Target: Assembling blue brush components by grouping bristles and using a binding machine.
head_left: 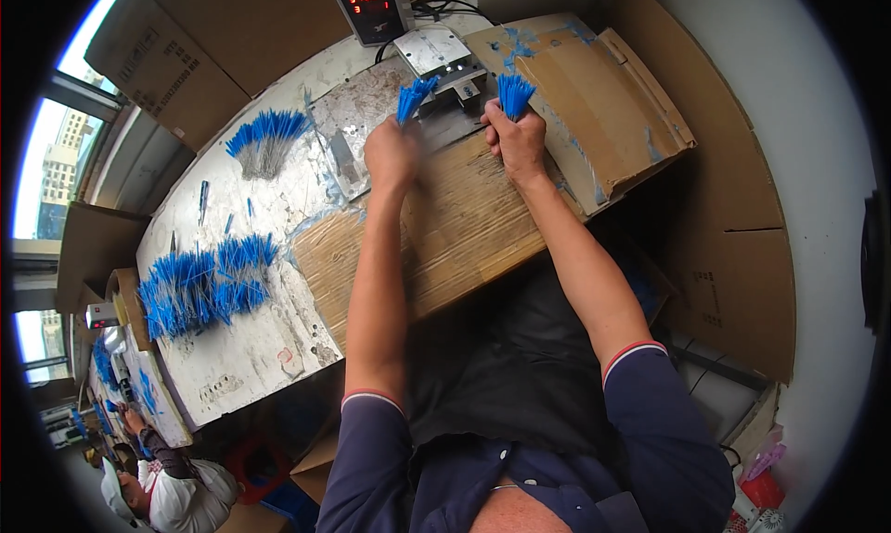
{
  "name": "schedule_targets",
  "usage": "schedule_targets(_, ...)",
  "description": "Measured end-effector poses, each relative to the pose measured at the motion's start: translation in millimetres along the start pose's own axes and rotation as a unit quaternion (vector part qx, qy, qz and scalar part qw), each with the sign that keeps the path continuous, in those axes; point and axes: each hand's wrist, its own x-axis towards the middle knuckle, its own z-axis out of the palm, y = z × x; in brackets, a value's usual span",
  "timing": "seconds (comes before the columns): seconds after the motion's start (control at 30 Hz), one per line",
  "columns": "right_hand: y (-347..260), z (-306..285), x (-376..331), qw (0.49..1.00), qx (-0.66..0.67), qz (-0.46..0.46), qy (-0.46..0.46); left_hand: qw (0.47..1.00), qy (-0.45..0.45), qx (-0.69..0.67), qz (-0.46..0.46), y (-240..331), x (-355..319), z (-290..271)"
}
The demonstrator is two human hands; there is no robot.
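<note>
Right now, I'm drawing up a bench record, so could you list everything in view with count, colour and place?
Worn flat tabletop: one, white, centre-left
Ribbed flat board: one, brown, under the forearms
Boxy digital display: one, grey-black, red-lit, top
Blocky metal fixture: one, silver, below display
Piles of thin blue-ended strands: three, blue-grey, tabletop's left
Held strand bundles: two, blue-ended, top centre
Cardboard pieces: several, brown, left, top, right
Co-worker: one, pale hat and top, lower left
Small distant items: unclear
Sleeves: two, navy, bottom
Left fingers: one set, blurred, around a bundle
Right fingers: one set, around the other
</note>
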Motion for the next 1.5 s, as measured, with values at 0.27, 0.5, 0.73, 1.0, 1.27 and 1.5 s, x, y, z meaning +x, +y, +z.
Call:
schedule_targets(0.27,-6,-2,5,0.998,0.025,0.052,-0.036,1.0,0.003,0.021,0.008,-16,-9,-12)
schedule_targets(0.5,-5,15,-4,0.983,0.116,0.119,-0.076,0.986,-0.052,-0.156,-0.024,-13,-44,-12)
schedule_targets(0.73,-3,12,-1,0.983,0.111,0.135,-0.055,0.978,-0.079,-0.192,-0.027,-5,-55,-14)
schedule_targets(1.0,-26,-5,10,0.976,-0.019,0.153,-0.154,0.974,-0.144,-0.174,0.005,-10,-58,-22)
schedule_targets(1.27,-27,6,0,0.982,0.007,0.148,-0.118,0.939,-0.155,-0.297,0.071,11,-65,-6)
schedule_targets(1.5,-31,10,-7,0.988,0.066,0.115,-0.081,0.887,-0.115,-0.446,-0.035,18,-63,-6)
